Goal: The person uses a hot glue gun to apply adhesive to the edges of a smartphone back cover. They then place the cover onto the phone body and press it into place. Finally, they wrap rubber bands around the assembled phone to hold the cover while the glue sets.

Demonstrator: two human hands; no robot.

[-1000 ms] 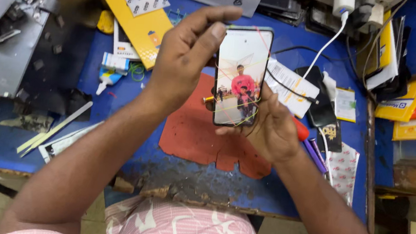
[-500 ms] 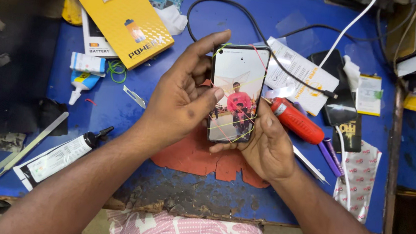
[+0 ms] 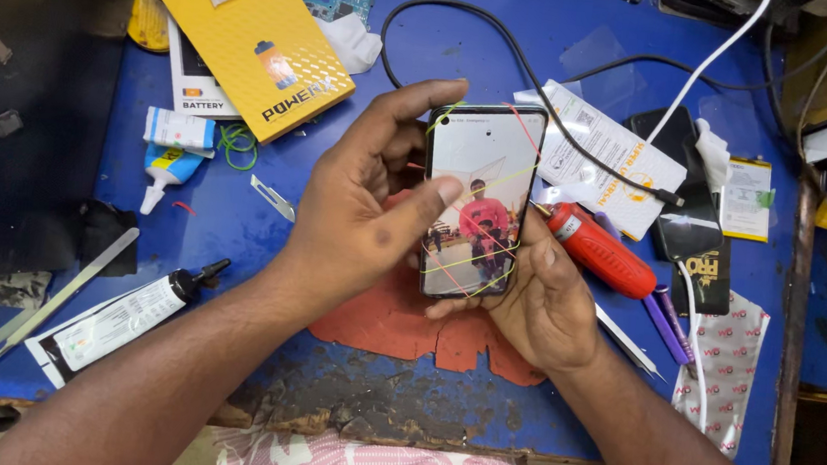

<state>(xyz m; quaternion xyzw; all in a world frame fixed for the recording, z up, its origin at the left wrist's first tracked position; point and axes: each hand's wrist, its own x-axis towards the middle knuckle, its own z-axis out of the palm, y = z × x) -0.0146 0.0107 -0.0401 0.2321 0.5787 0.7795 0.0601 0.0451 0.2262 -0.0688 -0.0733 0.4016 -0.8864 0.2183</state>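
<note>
Centre frame, lit phone (image 3: 477, 203) bound with coloured rubber bands, cradled upright in right hand (image 3: 547, 299), left hand (image 3: 359, 223) clasping its edge.

The smartphone (image 3: 479, 200) has a lit screen showing a photo. Up-left of it lies a flat yellow box (image 3: 251, 39); right of it, a white printed leaflet (image 3: 608, 155).

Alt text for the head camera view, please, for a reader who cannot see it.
Two bare hands hold a smartphone with its screen lit and rubber bands around it: the left hand grips its side, the right hand supports it underneath. Around them on the blue workbench lie a red screwdriver, a glue tube and a yellow box.
</note>
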